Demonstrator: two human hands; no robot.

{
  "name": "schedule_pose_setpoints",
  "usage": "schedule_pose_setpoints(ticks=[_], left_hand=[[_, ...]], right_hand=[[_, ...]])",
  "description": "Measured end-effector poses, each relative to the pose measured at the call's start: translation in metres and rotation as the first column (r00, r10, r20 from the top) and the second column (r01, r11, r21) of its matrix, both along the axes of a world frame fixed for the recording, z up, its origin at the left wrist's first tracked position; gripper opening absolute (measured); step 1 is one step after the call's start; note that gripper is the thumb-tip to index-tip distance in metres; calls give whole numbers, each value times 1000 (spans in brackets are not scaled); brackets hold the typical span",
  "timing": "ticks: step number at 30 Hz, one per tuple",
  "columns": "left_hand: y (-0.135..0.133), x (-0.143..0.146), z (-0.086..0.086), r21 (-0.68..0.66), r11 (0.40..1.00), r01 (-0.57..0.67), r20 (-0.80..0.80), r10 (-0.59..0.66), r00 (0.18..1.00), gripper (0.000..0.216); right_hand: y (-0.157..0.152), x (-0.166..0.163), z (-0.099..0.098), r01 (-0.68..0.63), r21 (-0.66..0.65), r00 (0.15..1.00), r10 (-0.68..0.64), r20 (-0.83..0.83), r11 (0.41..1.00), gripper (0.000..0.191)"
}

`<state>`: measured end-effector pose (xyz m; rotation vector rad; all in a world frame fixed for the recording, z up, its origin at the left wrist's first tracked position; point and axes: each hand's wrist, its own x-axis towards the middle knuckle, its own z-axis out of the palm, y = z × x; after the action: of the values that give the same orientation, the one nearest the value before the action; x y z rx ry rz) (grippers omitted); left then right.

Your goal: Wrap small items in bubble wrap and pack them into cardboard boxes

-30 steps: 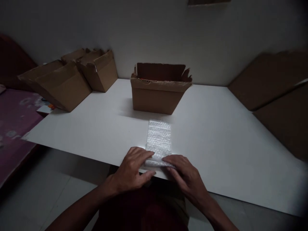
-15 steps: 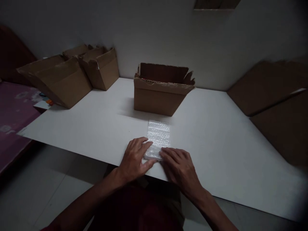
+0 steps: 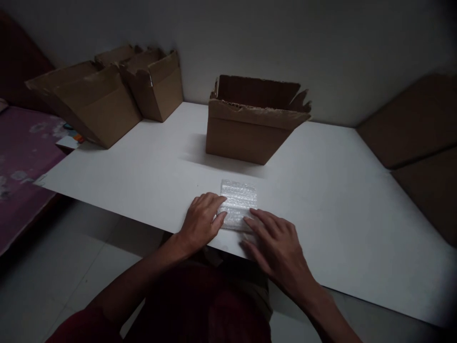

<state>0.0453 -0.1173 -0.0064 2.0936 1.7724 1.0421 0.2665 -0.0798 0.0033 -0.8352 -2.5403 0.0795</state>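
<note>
A small piece of bubble wrap (image 3: 238, 196) lies on the white tabletop (image 3: 321, 200) close to its near edge, its near part folded or rolled over. My left hand (image 3: 200, 221) curls its fingers over the wrap's near-left end. My right hand (image 3: 279, 247) lies flat, fingers stretched out, with the fingertips pressing on the wrap's near-right edge. Just beyond the wrap stands an open cardboard box (image 3: 254, 125) with torn flaps; what is inside it is hidden.
Two more open cardboard boxes (image 3: 96, 102) stand at the table's back left corner. Flat cardboard sheets (image 3: 410, 124) lean at the right. A purple patterned surface (image 3: 21, 162) lies to the left, with pale floor below the table edge.
Both hands have moved forward along the bubble wrap, and its uncovered length has grown shorter. The camera has shifted closer to the middle box.
</note>
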Motion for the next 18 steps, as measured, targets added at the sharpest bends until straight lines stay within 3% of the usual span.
schedule_pose_setpoints(ticks=[2,5,8,11,15,18], left_hand=[[-1,-1,0,56,998,23,-11,-22,1000,27],[-12,-3,4,84,991,109,13,-111,994,28],[-21,-4,9,67,989,133,71,-138,988,27],[-22,-3,9,37,994,98,51,-100,994,26],[-12,0,3,-6,1000,5,-35,-5,999,28],[-7,0,1,-31,998,-52,-76,49,996,28]], right_hand=[[5,-7,0,-21,15,999,20,44,1000,33],[7,-12,3,-38,12,999,38,-25,999,33],[1,-8,7,-70,-106,989,55,-134,992,30],[0,-5,5,-25,-221,990,-7,-141,975,29],[12,-9,-2,127,-49,987,-131,-92,991,28],[12,-14,0,142,55,987,-137,-78,988,25]])
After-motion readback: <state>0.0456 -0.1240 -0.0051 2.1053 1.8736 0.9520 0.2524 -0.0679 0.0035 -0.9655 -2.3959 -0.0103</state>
